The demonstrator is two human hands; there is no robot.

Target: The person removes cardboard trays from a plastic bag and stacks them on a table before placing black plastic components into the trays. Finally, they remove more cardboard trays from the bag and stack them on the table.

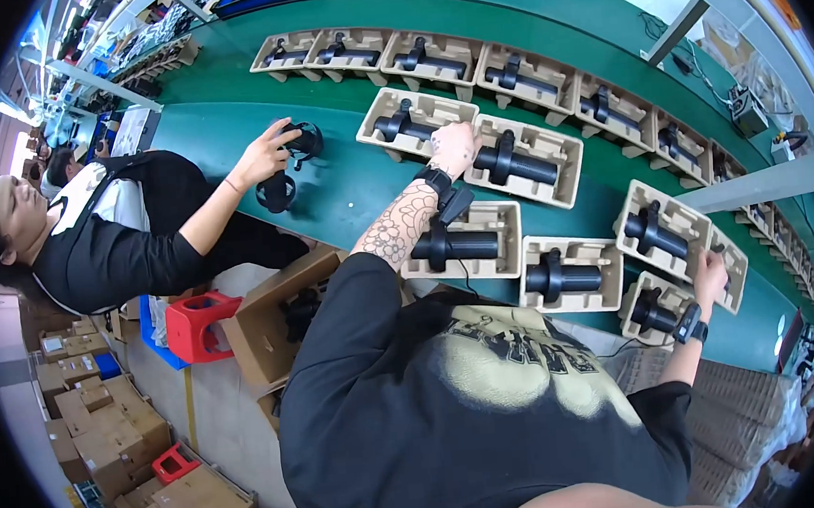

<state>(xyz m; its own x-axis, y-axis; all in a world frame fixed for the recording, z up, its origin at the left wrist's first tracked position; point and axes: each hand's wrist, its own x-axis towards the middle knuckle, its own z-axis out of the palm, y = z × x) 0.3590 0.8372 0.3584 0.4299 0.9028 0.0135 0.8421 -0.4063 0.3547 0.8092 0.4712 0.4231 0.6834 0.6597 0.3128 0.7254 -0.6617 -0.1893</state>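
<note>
Beige trays (568, 169), seven, lie near left hand (456, 147) and right hand (710, 280), whose grip I cannot tell.

- The left grip (456, 149) is reaching over the adjoining ends of two beige trays: a left tray (390, 148) and a right tray (568, 173), each holding a black cylindrical device.
- Nearer the body than that grip, a third tray (508, 219) is lying on the green surface (333, 203).
- The right grip (710, 278) is overlapping an end tray (737, 267), its fingers partly hidden.
- Beyond both grips, a tray row (460, 88) is curving past.
- Left of the left grip, a co-worker's hand (263, 156) is reaching toward black devices (277, 192).
</note>
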